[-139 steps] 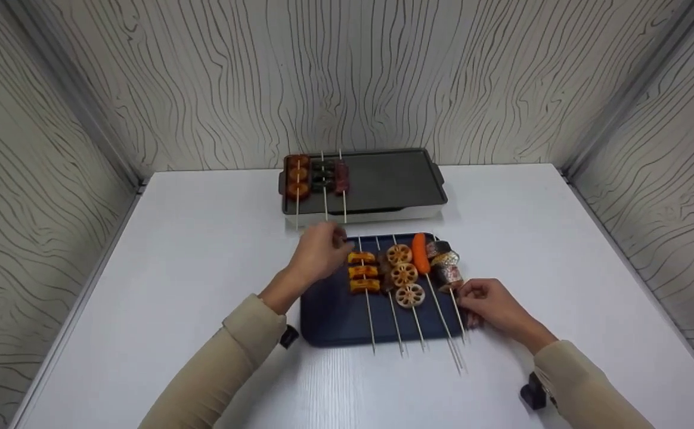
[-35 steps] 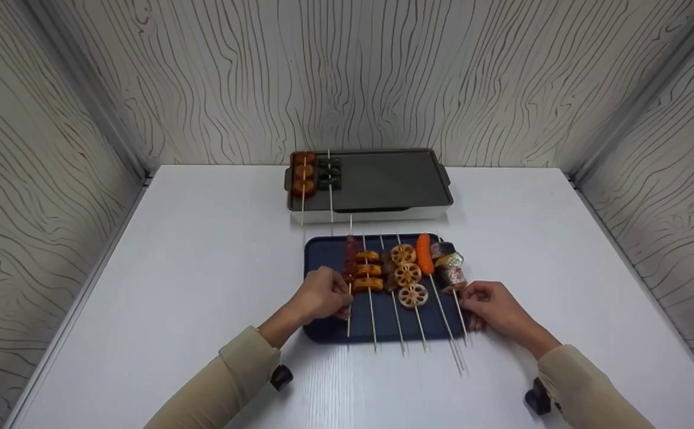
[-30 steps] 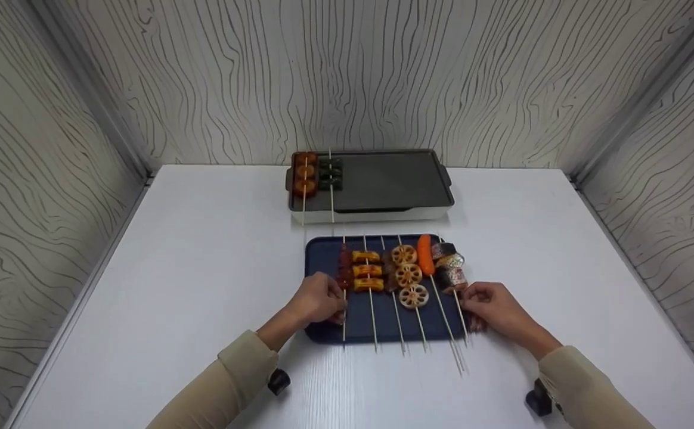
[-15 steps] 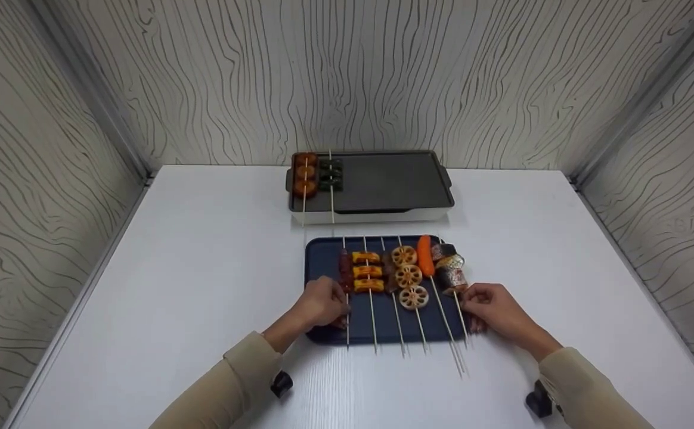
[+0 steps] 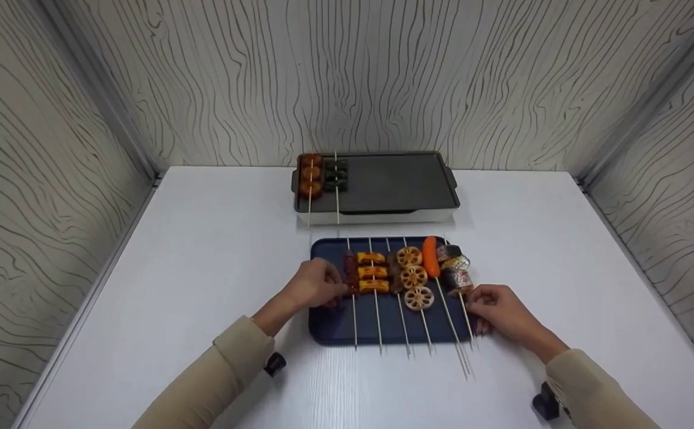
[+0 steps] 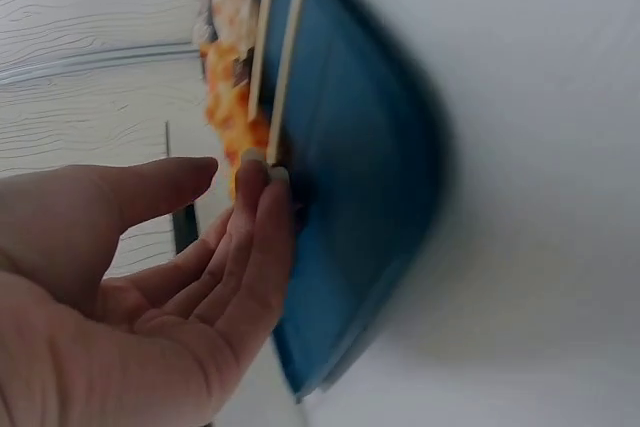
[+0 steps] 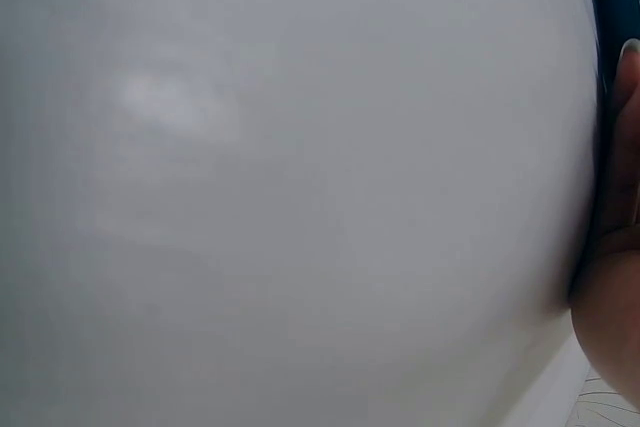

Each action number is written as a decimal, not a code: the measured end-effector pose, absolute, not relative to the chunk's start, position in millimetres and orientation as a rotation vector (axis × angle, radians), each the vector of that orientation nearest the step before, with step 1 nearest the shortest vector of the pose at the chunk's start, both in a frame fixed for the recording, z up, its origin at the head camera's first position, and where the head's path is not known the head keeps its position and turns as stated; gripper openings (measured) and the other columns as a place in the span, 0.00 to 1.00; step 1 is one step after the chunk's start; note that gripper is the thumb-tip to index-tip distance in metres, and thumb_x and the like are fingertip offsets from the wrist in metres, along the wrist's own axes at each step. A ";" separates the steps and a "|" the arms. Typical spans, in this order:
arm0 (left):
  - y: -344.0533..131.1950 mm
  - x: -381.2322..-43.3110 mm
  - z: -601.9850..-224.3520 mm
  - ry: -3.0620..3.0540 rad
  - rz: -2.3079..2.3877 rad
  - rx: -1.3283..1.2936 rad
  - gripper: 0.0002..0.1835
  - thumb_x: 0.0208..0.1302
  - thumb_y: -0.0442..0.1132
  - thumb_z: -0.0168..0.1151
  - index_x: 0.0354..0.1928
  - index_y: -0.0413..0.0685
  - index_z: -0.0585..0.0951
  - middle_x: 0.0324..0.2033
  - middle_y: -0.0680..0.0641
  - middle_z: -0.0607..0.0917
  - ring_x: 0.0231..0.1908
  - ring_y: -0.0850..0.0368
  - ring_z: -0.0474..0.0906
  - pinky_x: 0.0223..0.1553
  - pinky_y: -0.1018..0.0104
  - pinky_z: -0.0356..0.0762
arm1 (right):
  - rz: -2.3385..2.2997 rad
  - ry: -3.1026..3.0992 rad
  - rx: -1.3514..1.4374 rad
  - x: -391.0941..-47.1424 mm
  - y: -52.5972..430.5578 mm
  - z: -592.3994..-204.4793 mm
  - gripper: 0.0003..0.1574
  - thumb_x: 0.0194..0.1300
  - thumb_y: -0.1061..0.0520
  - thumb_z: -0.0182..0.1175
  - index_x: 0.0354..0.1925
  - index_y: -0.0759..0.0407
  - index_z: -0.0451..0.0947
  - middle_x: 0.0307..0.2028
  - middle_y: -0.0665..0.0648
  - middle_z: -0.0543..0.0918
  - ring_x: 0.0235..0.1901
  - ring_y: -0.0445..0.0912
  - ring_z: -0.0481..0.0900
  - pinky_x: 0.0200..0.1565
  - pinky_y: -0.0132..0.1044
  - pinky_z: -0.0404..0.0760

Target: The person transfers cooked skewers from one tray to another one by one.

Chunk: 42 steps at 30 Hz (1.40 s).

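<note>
In the head view, a dark blue tray (image 5: 332,328) bears a row of food skewers. At its left end lies a dark red meat skewer (image 5: 352,271), beside a yellow-orange skewer (image 5: 373,272). My left hand (image 5: 314,285) is over the tray's left side, fingertips at the red skewer's lower pieces. In the left wrist view the thumb stands apart from the fingers (image 6: 265,247), with nothing pinched between them. My right hand (image 5: 502,310) grips the tray's right edge, close to the fish skewer (image 5: 457,277); the right wrist view shows only part of it.
Behind the tray stands a grill (image 5: 400,182) with a tomato-coloured skewer (image 5: 310,173) and a dark green skewer (image 5: 336,176) at its left. Brown meat, lotus root (image 5: 414,277) and orange sausage (image 5: 431,256) skewers share the tray. Patterned walls (image 5: 377,77) enclose the white table.
The red skewer has gone from the grill to the tray's left side, carried by my left hand, which has let go and shifted slightly up. My right hand stays at the tray edge.
</note>
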<state>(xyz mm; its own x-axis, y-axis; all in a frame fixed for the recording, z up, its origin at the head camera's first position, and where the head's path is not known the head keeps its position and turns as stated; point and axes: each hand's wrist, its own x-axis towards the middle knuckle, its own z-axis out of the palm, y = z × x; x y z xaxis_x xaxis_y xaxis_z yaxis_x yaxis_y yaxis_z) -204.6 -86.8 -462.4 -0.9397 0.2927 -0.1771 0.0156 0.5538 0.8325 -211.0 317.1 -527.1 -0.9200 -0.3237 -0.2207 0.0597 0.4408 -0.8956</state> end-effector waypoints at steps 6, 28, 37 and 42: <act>-96.9 -227.0 -416.8 2.634 1.319 0.294 0.08 0.70 0.35 0.65 0.42 0.36 0.85 0.31 0.43 0.87 0.24 0.56 0.83 0.30 0.61 0.82 | -1.487 2.317 -0.206 -212.4 319.6 -529.3 0.11 0.71 0.63 0.60 0.42 0.74 0.77 0.23 0.55 0.81 0.17 0.43 0.79 0.23 0.37 0.81; -89.7 -319.8 -390.6 2.741 1.282 0.067 0.28 0.73 0.40 0.59 0.69 0.32 0.69 0.52 0.34 0.83 0.41 0.43 0.86 0.49 0.53 0.82 | -1.479 2.351 -0.205 -211.7 317.2 -528.4 0.09 0.69 0.64 0.61 0.42 0.72 0.78 0.23 0.54 0.81 0.17 0.41 0.78 0.23 0.36 0.80; -72.1 -334.4 -413.1 2.764 1.251 -0.113 0.10 0.72 0.34 0.59 0.43 0.30 0.81 0.39 0.34 0.87 0.35 0.44 0.88 0.38 0.55 0.83 | -1.515 2.320 -0.232 -209.0 315.3 -529.2 0.10 0.69 0.64 0.61 0.41 0.73 0.78 0.20 0.55 0.81 0.16 0.42 0.79 0.22 0.37 0.80; -67.9 -342.1 -423.0 2.764 1.255 -0.221 0.07 0.70 0.31 0.60 0.32 0.38 0.80 0.28 0.41 0.85 0.27 0.49 0.85 0.35 0.58 0.83 | -1.524 2.321 -0.229 -208.8 316.7 -528.6 0.10 0.70 0.64 0.61 0.42 0.73 0.78 0.21 0.56 0.80 0.16 0.42 0.78 0.22 0.36 0.80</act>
<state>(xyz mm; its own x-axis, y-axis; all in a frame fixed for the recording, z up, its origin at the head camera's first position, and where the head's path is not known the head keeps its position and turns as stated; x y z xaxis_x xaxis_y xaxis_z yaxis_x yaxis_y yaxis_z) -342.1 -67.9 -423.0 -0.9847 -0.0912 -0.1487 -0.1720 0.6501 0.7401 -208.8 316.7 -528.6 -0.9245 -0.3230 -0.2026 0.0574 0.4073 -0.9115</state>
